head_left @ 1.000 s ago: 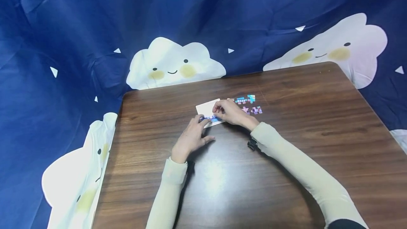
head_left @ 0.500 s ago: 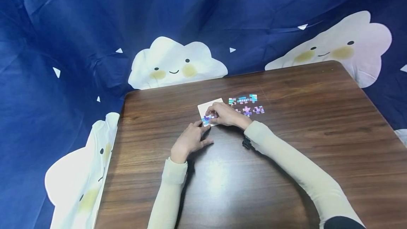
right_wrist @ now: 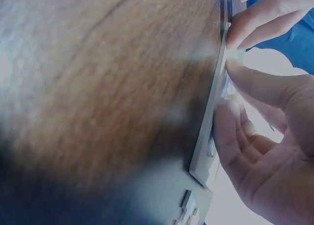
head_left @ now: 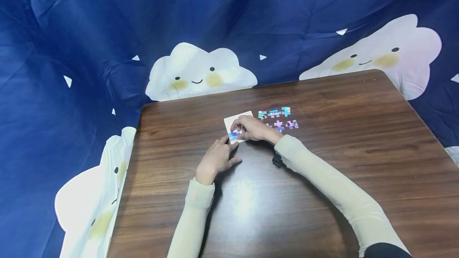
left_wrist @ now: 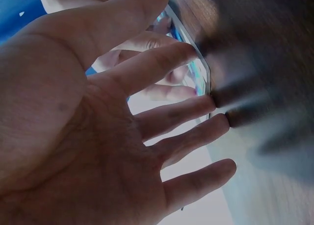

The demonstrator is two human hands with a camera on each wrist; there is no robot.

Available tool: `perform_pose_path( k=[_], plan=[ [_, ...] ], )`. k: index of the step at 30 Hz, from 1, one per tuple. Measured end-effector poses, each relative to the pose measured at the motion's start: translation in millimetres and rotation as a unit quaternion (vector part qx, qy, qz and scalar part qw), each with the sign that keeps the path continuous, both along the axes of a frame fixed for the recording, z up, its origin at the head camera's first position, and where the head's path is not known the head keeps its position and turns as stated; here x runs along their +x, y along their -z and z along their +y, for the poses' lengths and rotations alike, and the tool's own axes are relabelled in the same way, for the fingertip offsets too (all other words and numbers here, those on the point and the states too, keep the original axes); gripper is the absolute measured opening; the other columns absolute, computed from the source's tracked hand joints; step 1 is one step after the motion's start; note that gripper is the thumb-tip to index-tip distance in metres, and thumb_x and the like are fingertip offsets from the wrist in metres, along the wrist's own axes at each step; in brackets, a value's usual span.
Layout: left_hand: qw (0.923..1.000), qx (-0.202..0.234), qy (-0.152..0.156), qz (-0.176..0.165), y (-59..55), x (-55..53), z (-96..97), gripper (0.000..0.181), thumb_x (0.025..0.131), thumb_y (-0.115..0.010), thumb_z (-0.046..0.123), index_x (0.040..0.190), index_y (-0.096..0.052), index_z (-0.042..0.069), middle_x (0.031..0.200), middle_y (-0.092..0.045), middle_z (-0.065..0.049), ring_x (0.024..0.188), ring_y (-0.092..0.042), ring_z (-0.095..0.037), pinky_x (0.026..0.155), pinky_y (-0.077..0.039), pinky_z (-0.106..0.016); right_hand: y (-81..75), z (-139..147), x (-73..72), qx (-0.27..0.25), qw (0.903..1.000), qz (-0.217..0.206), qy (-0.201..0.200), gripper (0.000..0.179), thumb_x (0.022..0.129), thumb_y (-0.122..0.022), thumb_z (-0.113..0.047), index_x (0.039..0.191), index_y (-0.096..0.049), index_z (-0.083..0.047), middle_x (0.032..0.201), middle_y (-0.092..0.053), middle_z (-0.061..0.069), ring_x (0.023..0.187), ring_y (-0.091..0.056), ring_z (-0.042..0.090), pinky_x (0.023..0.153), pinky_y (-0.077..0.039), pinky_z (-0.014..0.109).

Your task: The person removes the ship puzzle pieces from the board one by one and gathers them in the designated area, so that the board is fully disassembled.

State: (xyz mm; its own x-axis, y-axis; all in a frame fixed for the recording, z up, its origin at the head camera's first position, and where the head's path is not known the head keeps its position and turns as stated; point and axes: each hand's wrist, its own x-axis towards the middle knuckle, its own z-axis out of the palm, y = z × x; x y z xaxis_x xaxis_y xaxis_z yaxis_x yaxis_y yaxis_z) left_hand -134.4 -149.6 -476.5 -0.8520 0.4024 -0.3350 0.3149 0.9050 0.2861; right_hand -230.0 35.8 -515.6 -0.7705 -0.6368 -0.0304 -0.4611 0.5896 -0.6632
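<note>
A small white puzzle tray lies on the wooden table, with blue and purple jigsaw pieces along its near side. Over the tray my right hand bends its thumb and fingers around a purplish puzzle piece, mostly hidden by the fingertips. Straight, spread fingers of my left hand reach the tray's near left corner. In the left wrist view, those fingertips meet the tray's edge, and the palm holds nothing.
Several loose jigsaw pieces lie in two rows just right of the tray, partly behind the right hand. The brown table ends at a blue curtain with cloud prints, behind and on the left.
My right hand has shifted left and lower over the tray's near left part. My left fingers have drawn slightly back to the tray's corner. Loose pieces once behind the right hand now show.
</note>
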Motion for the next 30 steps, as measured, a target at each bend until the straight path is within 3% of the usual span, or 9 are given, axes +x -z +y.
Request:
perform_pose_path(
  k=[9, 20, 30],
  plan=[
    [1.0, -0.004, 0.002, 0.001, -1.3, 0.4, 1.5, 0.065, 0.097, -0.072, 0.046, 0.154, -0.054, 0.02, 0.165, -0.039, -0.021, 0.147, -0.041, -0.055, 0.122, -0.038, -0.06, -1.2, -0.6, -0.5, -0.003, 0.9996, -0.025, 0.013, 0.033, 0.084, -0.084, -0.004, 0.114, -0.072, -0.009, 0.098, -0.067, 0.008, 0.079, -0.059, 0.015, 0.074, -0.047, 0.028],
    [1.0, 0.009, 0.0, 0.001, -1.9, -1.4, 0.9, 0.066, 0.096, -0.073, 0.045, 0.153, -0.054, 0.019, 0.164, -0.04, -0.021, 0.148, -0.042, -0.05, 0.119, -0.042, -0.061, -2.0, -0.3, -0.5, -0.023, 0.9985, -0.039, 0.029, 0.033, 0.083, -0.084, -0.002, 0.112, -0.071, -0.008, 0.1, -0.069, 0.009, 0.081, -0.064, 0.015, 0.076, -0.051, 0.028],
    [0.9999, 0.01, -0.001, -0.002, -4.0, -1.7, 0.5, 0.065, 0.096, -0.073, 0.045, 0.153, -0.055, 0.02, 0.164, -0.04, -0.023, 0.148, -0.042, -0.049, 0.118, -0.043, -0.061, -1.7, -1.1, -0.5, -0.06, 0.995, -0.053, 0.059, 0.018, 0.088, -0.079, -0.009, 0.103, -0.07, -0.009, 0.093, -0.072, 0.005, 0.08, -0.066, 0.015, 0.076, -0.052, 0.027]
  ],
)
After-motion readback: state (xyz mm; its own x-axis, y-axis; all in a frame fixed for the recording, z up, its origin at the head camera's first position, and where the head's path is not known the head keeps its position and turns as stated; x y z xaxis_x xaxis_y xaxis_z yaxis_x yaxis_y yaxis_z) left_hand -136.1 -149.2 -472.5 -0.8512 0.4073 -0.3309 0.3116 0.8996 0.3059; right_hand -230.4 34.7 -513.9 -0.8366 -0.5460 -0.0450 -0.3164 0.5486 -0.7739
